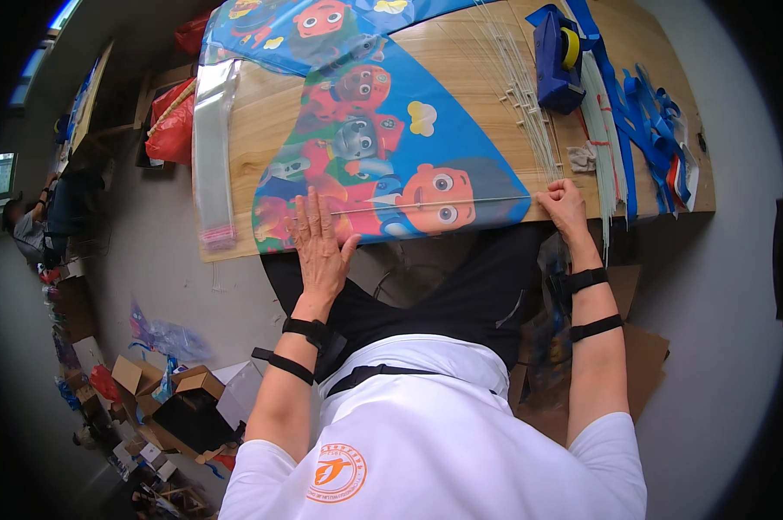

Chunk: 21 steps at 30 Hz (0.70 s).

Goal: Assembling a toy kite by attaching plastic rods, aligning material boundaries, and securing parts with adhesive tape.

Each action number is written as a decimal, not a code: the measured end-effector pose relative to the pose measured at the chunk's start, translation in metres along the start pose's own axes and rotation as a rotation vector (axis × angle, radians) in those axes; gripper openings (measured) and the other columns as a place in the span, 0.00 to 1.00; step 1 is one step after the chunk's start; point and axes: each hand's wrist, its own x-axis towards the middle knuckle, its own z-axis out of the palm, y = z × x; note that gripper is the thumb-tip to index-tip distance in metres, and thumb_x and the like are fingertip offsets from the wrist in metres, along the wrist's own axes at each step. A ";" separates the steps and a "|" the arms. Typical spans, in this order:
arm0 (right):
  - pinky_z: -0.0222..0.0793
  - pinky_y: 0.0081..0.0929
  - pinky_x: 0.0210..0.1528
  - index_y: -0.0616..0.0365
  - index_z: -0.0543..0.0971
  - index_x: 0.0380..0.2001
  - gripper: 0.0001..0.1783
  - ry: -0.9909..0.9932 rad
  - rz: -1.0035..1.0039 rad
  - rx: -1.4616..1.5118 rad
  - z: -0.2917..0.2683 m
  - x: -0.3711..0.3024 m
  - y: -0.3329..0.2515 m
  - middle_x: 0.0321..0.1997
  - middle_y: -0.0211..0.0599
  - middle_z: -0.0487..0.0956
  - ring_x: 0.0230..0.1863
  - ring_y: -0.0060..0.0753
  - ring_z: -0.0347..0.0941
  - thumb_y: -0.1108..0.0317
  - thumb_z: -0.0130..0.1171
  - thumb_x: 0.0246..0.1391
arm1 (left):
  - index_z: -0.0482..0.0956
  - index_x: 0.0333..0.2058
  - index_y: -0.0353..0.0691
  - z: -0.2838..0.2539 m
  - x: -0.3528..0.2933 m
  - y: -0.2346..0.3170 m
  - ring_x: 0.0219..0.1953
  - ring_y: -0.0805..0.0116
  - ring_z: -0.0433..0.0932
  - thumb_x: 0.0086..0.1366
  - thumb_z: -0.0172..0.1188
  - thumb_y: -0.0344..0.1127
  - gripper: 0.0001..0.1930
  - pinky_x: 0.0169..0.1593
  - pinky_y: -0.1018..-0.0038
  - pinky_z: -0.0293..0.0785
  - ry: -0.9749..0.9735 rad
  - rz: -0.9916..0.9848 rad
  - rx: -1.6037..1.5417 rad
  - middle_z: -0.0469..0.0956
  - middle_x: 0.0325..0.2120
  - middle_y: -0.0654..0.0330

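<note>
A blue triangular printed kite sail [426, 121] with cartoon figures lies on the wooden table, its near edge along the table's front. Across its lower part runs a thin white rod [478, 201], roughly level from left to right. My left hand [318, 243] rests flat on the sail's lower left, fingers stretched out over the rod's left part. At the sail's right corner, my right hand [566, 211] is pinched at the rod's right end; the fingertips partly hide what they grip.
More printed sail material [261, 39] lies at the far left, beside a strip of clear plastic sleeves [215, 156]. Right of the sail are loose white rods [526, 95], a blue tape dispenser [558, 65] and blue ribbons [660, 113]. Cardboard boxes [140, 377] stand on the floor.
</note>
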 end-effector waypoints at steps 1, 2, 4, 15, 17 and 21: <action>0.72 0.26 0.35 0.63 0.75 0.34 0.19 0.000 -0.004 -0.007 0.000 0.000 0.000 0.24 0.35 0.80 0.29 0.28 0.77 0.63 0.67 0.41 | 0.43 0.68 0.37 -0.002 0.010 0.025 0.72 0.53 0.35 0.60 0.57 0.54 0.47 0.70 0.52 0.28 -0.032 0.103 -0.036 0.39 0.70 0.54; 0.72 0.26 0.35 0.63 0.75 0.34 0.19 -0.010 0.025 0.013 0.000 0.000 0.000 0.24 0.36 0.80 0.29 0.28 0.77 0.63 0.67 0.41 | 0.44 0.68 0.37 -0.001 0.019 0.051 0.72 0.53 0.35 0.58 0.59 0.54 0.47 0.70 0.52 0.29 -0.056 0.212 -0.091 0.40 0.70 0.54; 0.73 0.28 0.36 0.62 0.75 0.34 0.19 -0.032 0.064 0.056 0.001 -0.001 -0.005 0.25 0.38 0.81 0.28 0.29 0.77 0.62 0.67 0.42 | 0.47 0.67 0.37 0.010 0.034 0.098 0.72 0.55 0.37 0.57 0.59 0.55 0.47 0.71 0.52 0.29 -0.090 0.393 -0.176 0.43 0.70 0.55; 0.73 0.28 0.36 0.61 0.75 0.34 0.19 -0.029 0.041 0.021 0.005 -0.003 -0.003 0.25 0.36 0.80 0.30 0.32 0.77 0.62 0.68 0.40 | 0.54 0.66 0.40 0.063 0.055 0.175 0.72 0.61 0.41 0.57 0.52 0.64 0.45 0.71 0.51 0.30 -0.144 0.577 -0.015 0.48 0.69 0.59; 0.73 0.28 0.36 0.62 0.75 0.34 0.19 -0.035 0.047 0.040 0.004 -0.002 -0.004 0.25 0.35 0.80 0.30 0.31 0.77 0.63 0.68 0.40 | 0.55 0.65 0.40 0.066 0.055 0.173 0.71 0.61 0.41 0.57 0.53 0.64 0.45 0.71 0.50 0.30 -0.134 0.565 -0.013 0.48 0.69 0.60; 0.72 0.26 0.36 0.62 0.75 0.35 0.18 -0.040 0.057 0.015 -0.003 -0.004 -0.010 0.25 0.35 0.80 0.29 0.28 0.77 0.64 0.67 0.41 | 0.55 0.65 0.40 0.067 0.053 0.161 0.71 0.60 0.41 0.56 0.53 0.63 0.45 0.71 0.50 0.31 -0.123 0.552 0.006 0.48 0.69 0.60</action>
